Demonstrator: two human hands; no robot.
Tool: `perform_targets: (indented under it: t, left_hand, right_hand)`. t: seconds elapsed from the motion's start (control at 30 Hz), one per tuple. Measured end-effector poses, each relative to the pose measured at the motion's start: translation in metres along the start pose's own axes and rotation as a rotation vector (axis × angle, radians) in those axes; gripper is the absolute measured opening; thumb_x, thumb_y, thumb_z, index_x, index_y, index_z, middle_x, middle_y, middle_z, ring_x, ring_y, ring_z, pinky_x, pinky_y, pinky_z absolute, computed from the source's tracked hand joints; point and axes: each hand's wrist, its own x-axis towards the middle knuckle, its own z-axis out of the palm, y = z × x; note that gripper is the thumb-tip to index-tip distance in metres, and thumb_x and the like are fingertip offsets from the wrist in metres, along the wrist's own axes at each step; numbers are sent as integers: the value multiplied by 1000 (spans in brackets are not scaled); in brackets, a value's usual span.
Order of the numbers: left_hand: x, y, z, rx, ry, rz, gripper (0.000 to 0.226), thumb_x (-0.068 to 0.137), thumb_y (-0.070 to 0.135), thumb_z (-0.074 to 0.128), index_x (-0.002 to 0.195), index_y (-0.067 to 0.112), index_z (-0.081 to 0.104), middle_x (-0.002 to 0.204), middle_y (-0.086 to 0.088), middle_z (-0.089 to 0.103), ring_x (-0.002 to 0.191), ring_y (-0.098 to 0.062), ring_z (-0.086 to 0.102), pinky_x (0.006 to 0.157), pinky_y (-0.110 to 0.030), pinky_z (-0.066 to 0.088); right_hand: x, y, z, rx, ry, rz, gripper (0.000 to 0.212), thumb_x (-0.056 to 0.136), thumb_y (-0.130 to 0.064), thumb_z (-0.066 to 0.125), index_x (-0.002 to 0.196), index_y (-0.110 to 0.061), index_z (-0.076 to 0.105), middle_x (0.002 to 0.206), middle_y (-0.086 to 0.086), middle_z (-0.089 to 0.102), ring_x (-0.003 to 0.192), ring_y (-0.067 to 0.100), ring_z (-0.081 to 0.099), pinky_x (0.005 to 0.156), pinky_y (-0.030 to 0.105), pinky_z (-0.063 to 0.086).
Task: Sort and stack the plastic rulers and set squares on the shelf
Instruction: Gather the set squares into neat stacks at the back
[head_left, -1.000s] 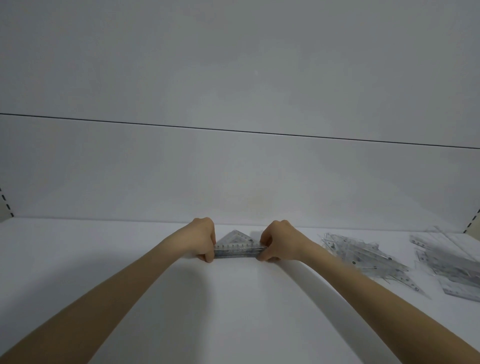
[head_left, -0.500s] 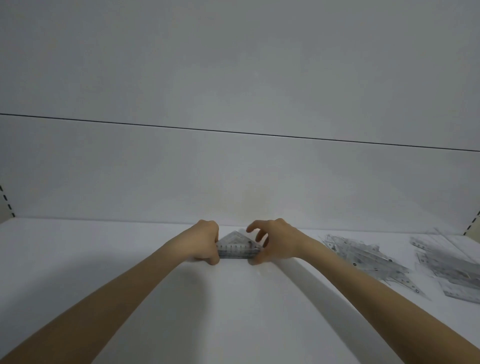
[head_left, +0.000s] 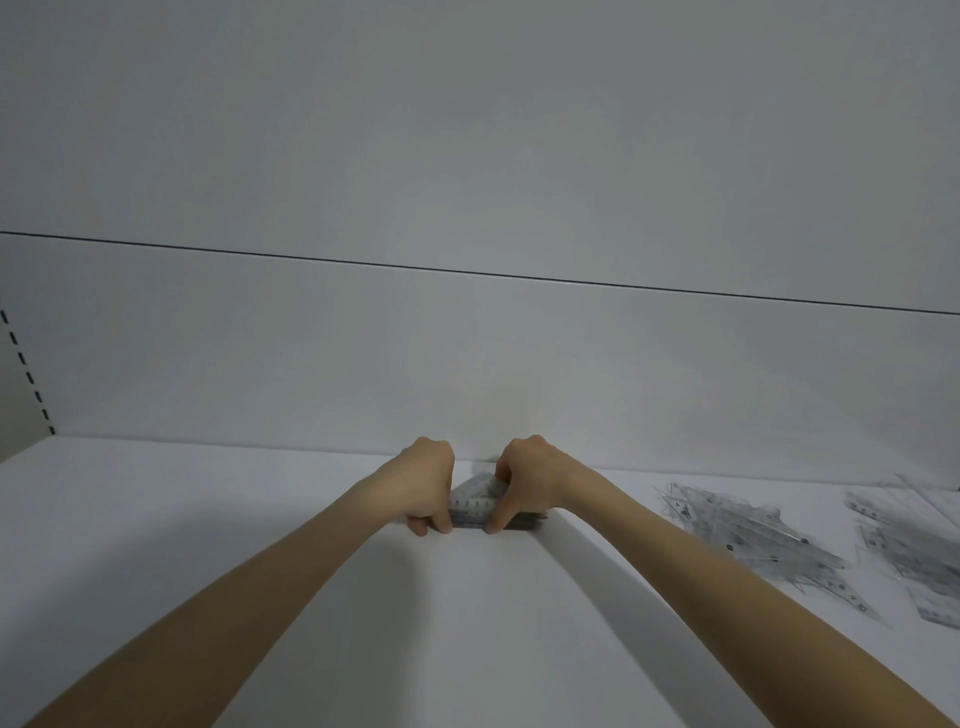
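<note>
1. While the stack of set squares (head_left: 475, 501) lies flat on the shelf (head_left: 156, 519), close to the back wall, it is clamped from both sides. The left hand (head_left: 426, 488) is curled round its left end and the right hand (head_left: 524, 483) round its right part.
2. Both grips are closed on the stack, with the thumbs set against its near edge, so neither hand is free.
3. The long edge of the stack is laid across the view from left to right, facing the person, and the point of the triangle is turned toward the back wall. A thin dark corner seems to jut out past the right thumb, though the blur leaves this uncertain.
4. A loose heap (head_left: 743, 530) of clear plastic pieces is spread on the shelf well apart to the right, and a second heap (head_left: 909, 545) lies beyond it at the edge of the view.
5. Both heaps lie on the right hand's side. It is judged that the next piece would best be fetched by that hand, sweeping sideways along the stack's long axis, while the stack is steadied by the left.
</note>
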Motion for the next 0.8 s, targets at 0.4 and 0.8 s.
perform_targets:
  t: [0.4, 0.8]
  left_hand:
    - [1, -5, 0, -30, -20, 7, 12, 67, 0, 76, 70, -6, 66, 59, -12, 63, 47, -18, 64, 51, -23, 52]
    - [1, -5, -1, 78, -4, 44, 11, 68, 1, 75, 68, -3, 64, 55, -11, 56, 51, -24, 62, 44, -19, 44]
  right_hand:
    - [-1, 4, 5, 15, 13, -17, 44, 61, -34, 83, 57, -15, 44, 57, -2, 42, 54, 15, 39, 48, 25, 30]
    - [-3, 8, 5, 38, 0, -46, 46, 61, -34, 83, 57, -14, 42, 57, -2, 40, 55, 15, 38, 49, 26, 28]
